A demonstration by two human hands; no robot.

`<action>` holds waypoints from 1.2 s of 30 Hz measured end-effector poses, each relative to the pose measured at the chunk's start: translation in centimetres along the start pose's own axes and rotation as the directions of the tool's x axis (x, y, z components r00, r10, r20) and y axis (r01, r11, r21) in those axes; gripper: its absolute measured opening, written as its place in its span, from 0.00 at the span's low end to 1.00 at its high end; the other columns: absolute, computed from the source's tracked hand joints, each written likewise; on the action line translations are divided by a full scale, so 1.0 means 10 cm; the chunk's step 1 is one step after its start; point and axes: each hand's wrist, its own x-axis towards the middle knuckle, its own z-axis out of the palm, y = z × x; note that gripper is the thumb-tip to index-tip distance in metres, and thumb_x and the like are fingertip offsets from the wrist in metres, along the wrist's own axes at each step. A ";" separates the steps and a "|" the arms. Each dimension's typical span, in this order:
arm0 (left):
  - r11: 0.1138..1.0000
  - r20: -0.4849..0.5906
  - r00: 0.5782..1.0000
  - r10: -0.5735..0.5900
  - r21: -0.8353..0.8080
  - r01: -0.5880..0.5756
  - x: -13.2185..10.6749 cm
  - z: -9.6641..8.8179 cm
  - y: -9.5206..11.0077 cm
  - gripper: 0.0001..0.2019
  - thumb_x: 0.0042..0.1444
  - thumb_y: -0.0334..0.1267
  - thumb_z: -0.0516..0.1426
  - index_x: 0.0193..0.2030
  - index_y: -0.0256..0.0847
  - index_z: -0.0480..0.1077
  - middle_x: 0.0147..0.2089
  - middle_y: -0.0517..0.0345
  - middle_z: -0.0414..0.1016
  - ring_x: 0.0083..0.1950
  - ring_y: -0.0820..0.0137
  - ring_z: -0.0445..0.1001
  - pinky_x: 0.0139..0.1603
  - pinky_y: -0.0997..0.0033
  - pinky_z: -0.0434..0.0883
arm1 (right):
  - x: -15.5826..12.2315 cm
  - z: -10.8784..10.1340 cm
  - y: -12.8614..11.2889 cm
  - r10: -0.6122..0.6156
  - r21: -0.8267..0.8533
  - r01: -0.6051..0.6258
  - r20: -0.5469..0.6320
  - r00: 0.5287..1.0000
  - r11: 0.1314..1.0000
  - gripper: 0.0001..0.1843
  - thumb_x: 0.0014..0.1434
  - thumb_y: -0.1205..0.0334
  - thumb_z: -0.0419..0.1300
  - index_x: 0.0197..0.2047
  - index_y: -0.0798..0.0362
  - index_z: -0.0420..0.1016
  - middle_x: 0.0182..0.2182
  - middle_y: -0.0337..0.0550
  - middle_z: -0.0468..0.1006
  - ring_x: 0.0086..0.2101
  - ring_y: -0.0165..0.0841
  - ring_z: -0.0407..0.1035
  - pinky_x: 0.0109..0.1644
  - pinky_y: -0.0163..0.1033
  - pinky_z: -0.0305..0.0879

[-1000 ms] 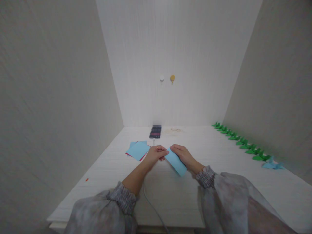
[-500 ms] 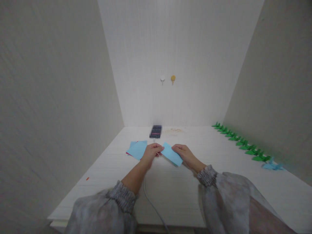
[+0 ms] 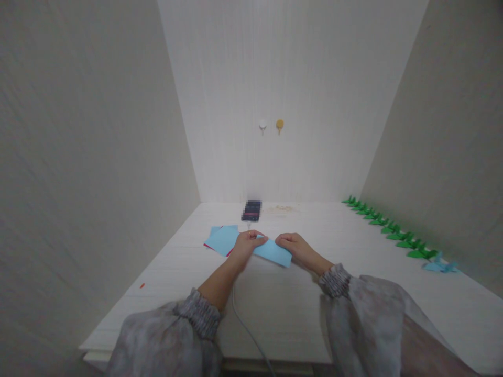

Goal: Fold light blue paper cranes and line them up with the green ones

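Note:
A light blue folded paper (image 3: 275, 253), long and narrow, is held between my two hands above the white table. My left hand (image 3: 248, 245) pinches its left end, thumb on top. At the upper right edge, my right hand (image 3: 293, 245) grips the paper with thumb and bent fingers. Just left of my left hand lies a small pile of blue paper sheets (image 3: 223, 240), with red edges showing beneath. Some of the fingers are hidden behind the paper.
A phone (image 3: 252, 210) lies at the back, with a white cable (image 3: 251, 335) running toward the front edge. Several green folded paper figures (image 3: 393, 230) line the right side, with a blue one (image 3: 440, 264) nearest. An orange scrap (image 3: 142, 286) lies at left. Two hooks (image 3: 279, 124) are on the wall.
The folded paper has turned to lie more level, its left end now lower and under my left hand. My left hand has shifted slightly right along it. Both hands keep hold.

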 end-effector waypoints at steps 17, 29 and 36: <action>0.994 -0.263 0.959 0.105 0.008 -0.107 0.11 -0.11 -0.06 0.16 0.34 0.44 0.60 0.28 0.34 0.67 0.21 0.60 0.66 0.22 0.76 0.63 0.24 0.76 0.59 | 0.05 -0.07 -0.01 -0.096 0.111 0.132 -0.279 0.956 0.985 0.13 0.47 0.54 0.53 0.31 0.55 0.68 0.25 0.39 0.69 0.26 0.27 0.63 0.30 0.33 0.59; 0.973 0.050 0.994 0.094 0.209 -0.102 0.05 -0.02 -0.04 0.11 0.34 0.40 0.60 0.24 0.35 0.68 0.19 0.60 0.67 0.20 0.78 0.62 0.23 0.78 0.57 | 0.03 -0.03 0.03 -0.037 -0.092 0.022 -0.169 0.985 0.996 0.10 0.42 0.57 0.57 0.23 0.56 0.70 0.17 0.35 0.65 0.19 0.25 0.56 0.22 0.31 0.50; 0.996 0.073 0.997 0.021 0.088 -0.027 0.01 -0.02 -0.02 0.12 0.33 0.39 0.61 0.24 0.34 0.70 0.21 0.59 0.69 0.22 0.77 0.64 0.26 0.76 0.59 | 0.02 0.00 -0.03 0.021 0.142 0.011 -0.220 0.975 0.990 0.10 0.41 0.57 0.59 0.25 0.56 0.70 0.18 0.36 0.69 0.20 0.25 0.60 0.23 0.31 0.56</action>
